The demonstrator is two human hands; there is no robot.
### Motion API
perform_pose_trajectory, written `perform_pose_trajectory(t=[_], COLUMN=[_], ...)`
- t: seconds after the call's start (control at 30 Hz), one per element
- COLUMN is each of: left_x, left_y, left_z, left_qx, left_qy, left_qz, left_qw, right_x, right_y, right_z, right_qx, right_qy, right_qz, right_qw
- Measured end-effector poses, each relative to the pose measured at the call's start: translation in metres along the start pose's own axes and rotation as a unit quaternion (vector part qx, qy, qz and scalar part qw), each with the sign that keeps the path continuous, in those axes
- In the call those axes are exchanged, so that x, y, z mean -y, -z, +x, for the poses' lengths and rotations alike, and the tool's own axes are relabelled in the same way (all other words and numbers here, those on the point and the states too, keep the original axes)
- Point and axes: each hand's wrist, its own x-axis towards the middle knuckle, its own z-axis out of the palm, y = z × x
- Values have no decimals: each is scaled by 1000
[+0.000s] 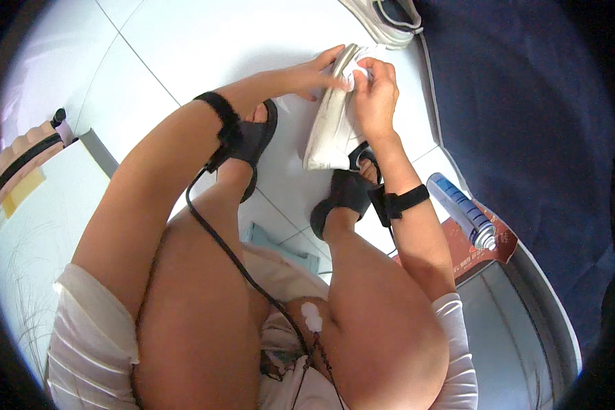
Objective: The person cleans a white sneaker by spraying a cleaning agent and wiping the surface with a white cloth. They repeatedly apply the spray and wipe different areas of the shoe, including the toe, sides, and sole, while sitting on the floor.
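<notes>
A worn white shoe (330, 125) is tilted up above the tiled floor, its dirty pale sole edge facing left. My left hand (312, 77), partly blurred, has its fingers spread against the sole edge near the shoe's upper end. With thumb and fingertips, my right hand (378, 97) pinches a crumpled white cloth or tissue (356, 72) against the shoe. The shoe's dark opening shows partly below my right wrist. Beyond my hands, a second white shoe (389, 23) rests on the floor, cut off by the view's top edge.
A spray can (461, 210) lies at right, by printed red-brown cardboard (484, 251). Dark blue fabric (512, 128) borders the floor. My feet wear black sandals (253, 136). A black cable (225, 246) runs from my left wrist strap. A pale box-like surface (56, 205) stands left.
</notes>
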Motion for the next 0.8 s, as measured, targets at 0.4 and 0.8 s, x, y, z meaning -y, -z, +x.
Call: perform_pose_trajectory(t=[0.4,0.8], left_x=[13,6], left_y=[-35,-41], left_z=[-12,-14], left_qx=[-87,-97], left_qy=[-95,-55], left_qz=[209,231], left_qw=[970,967], right_x=[-19,-4], right_y=[-17,-13], right_z=[-4,-22], right_qx=[-9,15], right_qy=[79,71], right_qz=[-183,-204], right_qw=[980,976])
